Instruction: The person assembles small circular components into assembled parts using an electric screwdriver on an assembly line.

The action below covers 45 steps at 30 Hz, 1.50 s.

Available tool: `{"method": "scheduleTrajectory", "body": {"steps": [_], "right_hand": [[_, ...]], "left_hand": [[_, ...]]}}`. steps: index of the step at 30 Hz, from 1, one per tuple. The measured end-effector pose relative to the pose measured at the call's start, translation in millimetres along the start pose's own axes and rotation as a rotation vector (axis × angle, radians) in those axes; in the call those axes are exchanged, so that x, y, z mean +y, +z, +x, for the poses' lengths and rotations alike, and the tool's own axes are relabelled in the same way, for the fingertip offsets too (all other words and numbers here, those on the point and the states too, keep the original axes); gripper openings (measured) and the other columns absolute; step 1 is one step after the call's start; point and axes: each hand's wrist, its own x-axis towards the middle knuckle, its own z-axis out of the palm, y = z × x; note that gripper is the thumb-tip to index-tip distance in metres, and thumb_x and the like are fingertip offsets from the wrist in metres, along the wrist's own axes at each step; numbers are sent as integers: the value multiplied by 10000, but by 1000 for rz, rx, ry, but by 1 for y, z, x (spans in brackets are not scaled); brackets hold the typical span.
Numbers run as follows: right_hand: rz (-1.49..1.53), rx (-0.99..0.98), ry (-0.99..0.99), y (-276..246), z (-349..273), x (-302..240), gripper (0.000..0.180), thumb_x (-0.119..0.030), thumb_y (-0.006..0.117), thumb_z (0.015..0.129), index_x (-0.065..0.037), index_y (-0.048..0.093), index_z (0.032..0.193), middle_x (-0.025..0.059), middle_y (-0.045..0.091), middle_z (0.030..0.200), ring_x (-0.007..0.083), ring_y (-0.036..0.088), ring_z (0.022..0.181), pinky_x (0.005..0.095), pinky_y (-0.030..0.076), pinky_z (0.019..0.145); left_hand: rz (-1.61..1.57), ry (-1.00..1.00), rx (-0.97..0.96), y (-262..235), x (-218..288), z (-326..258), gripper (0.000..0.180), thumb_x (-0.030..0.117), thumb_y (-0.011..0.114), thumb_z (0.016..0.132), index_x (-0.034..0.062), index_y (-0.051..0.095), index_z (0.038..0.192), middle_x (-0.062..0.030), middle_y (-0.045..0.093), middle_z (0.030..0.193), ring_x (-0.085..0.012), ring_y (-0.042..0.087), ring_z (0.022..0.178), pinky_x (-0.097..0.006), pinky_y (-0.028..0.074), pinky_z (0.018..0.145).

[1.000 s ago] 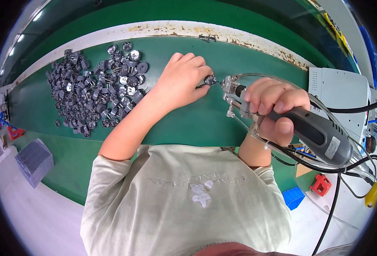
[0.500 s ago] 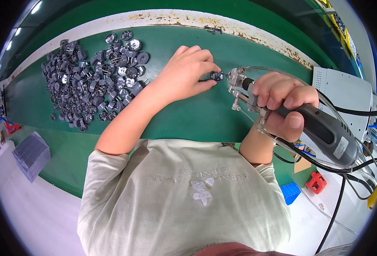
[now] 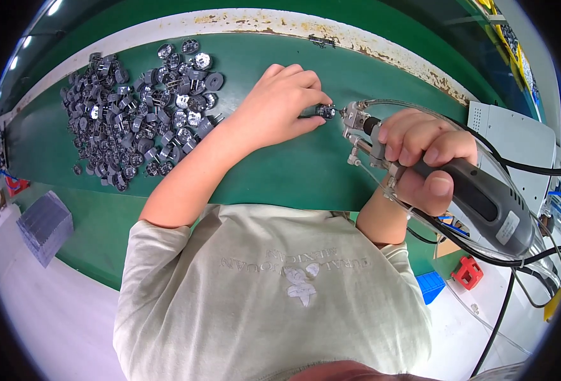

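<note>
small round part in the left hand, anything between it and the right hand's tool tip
Nothing visible stands between the round part, pinched by the left hand, and the tip of the tool in the right hand. Whether they touch, I cannot tell.

View shifted, small black component (image 3: 325, 112) turned

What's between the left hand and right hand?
Head view: the small dark part pinched by the left hand, then the metal head of the grey handheld tool gripped by the right hand; green tabletop below.

One tool (image 3: 491, 208), dozens of parts (image 3: 136, 120)
</note>
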Motion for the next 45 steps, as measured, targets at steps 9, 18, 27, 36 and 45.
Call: {"method": "scheduleTrajectory", "body": {"steps": [9, 18, 27, 36, 45], "right_hand": [[29, 31, 63, 11, 7, 19, 223, 49, 716, 774, -24, 517, 844, 83, 609, 675, 172, 600, 607, 316, 533, 585], [96, 70, -34, 9, 5, -31, 347, -275, 762, 861, -58, 492, 884, 84, 562, 686, 220, 566, 565, 394, 527, 580], [102, 74, 54, 13, 0, -10, 388, -327, 773, 848, -66, 486, 834, 71, 543, 636, 202, 536, 523, 395, 519, 565], [97, 68, 89, 15, -4, -9, 376, -325, 768, 863, -66, 495, 849, 64, 550, 647, 191, 534, 529, 392, 524, 571], [-88, 11, 114, 30, 6, -9, 294, -276, 655, 906, -71, 462, 822, 59, 517, 625, 197, 522, 513, 387, 500, 540]], "left_hand": [[-8, 26, -27, 2, -3, 1, 289, 208, 771, 771, 96, 716, 1032, -23, 613, 972, -221, 570, 983, -370, 382, 907], [-38, 26, -5, 5, -6, -3, 301, 205, 769, 775, 104, 721, 1054, -24, 616, 978, -226, 575, 986, -377, 389, 916], [-36, 32, -1, 3, -8, -1, 301, 184, 772, 768, 104, 721, 1054, -26, 623, 981, -228, 579, 983, -373, 393, 900], [-35, 36, 7, 5, -8, -4, 284, 173, 775, 766, 107, 725, 1038, -24, 619, 970, -225, 578, 971, -368, 394, 883], [-17, 57, 22, 2, -11, 1, 284, 170, 767, 762, 102, 727, 1035, -22, 618, 956, -226, 575, 972, -366, 392, 871]]}}
